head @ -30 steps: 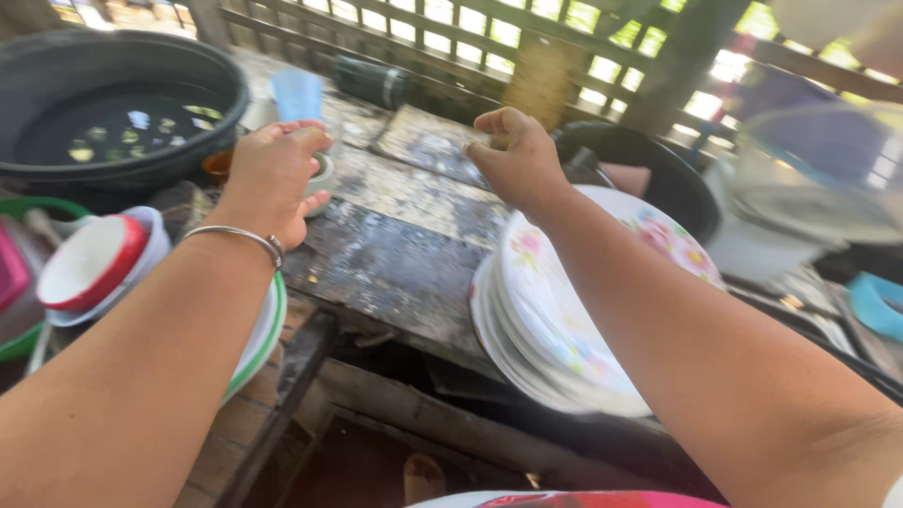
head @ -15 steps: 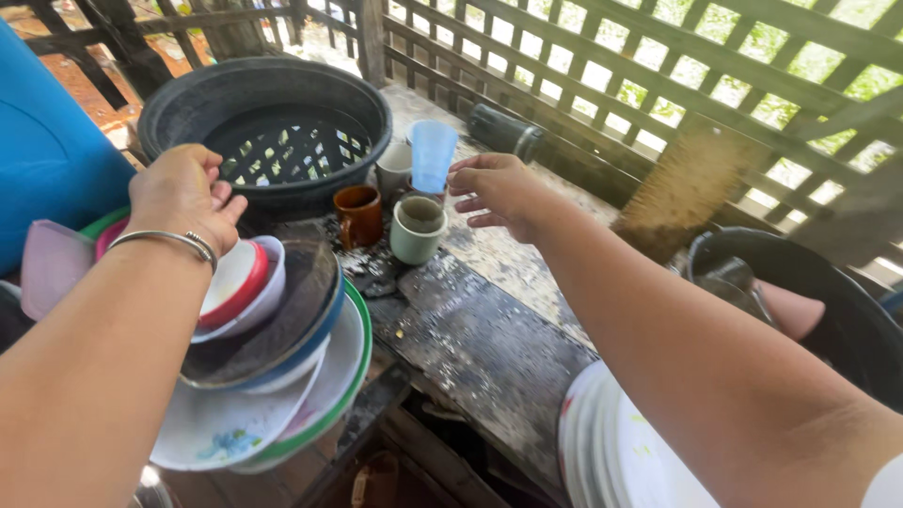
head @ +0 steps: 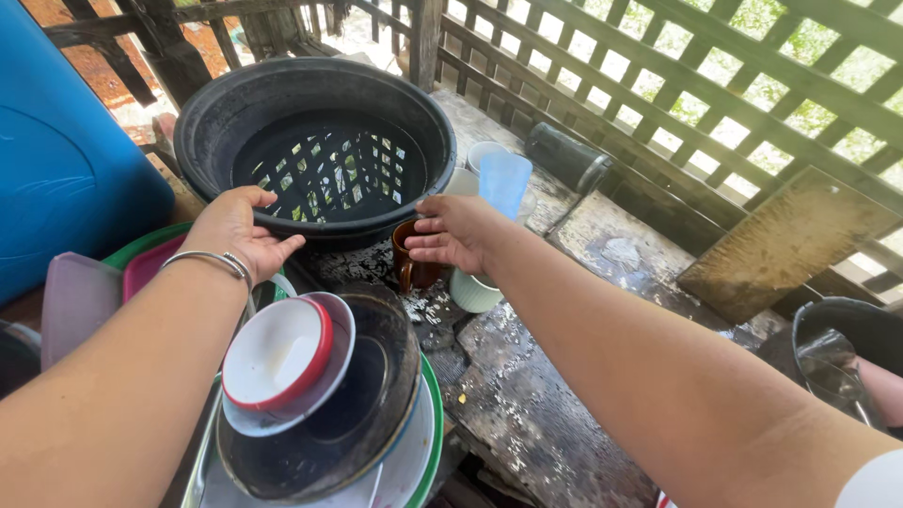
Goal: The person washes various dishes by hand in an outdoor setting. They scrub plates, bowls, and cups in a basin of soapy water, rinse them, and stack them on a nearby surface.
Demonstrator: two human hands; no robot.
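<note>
My left hand (head: 241,229) grips the near rim of a big black plastic basket (head: 320,150) with a lattice bottom. A silver bangle sits on that wrist. My right hand (head: 454,232) rests on a brown mug (head: 411,266) and a pale green cup (head: 472,291), fingers curled over their rims. A light blue tumbler (head: 505,182) and a white cup (head: 482,153) stand just behind. Below my left arm is a stack of bowls and plates (head: 324,404), topped by a red-rimmed white bowl (head: 277,355).
A blue barrel (head: 66,150) stands at the far left. A wooden lattice wall (head: 677,66) backs the worn wet table (head: 536,395). A wooden board (head: 785,240) leans on it. A dark bottle (head: 564,155) lies by the wall. A black tub (head: 847,353) sits at the right.
My left hand moved forward from above the bowl stack onto the black basket's rim. My right hand dropped onto the mugs. The view shifted left and closer.
</note>
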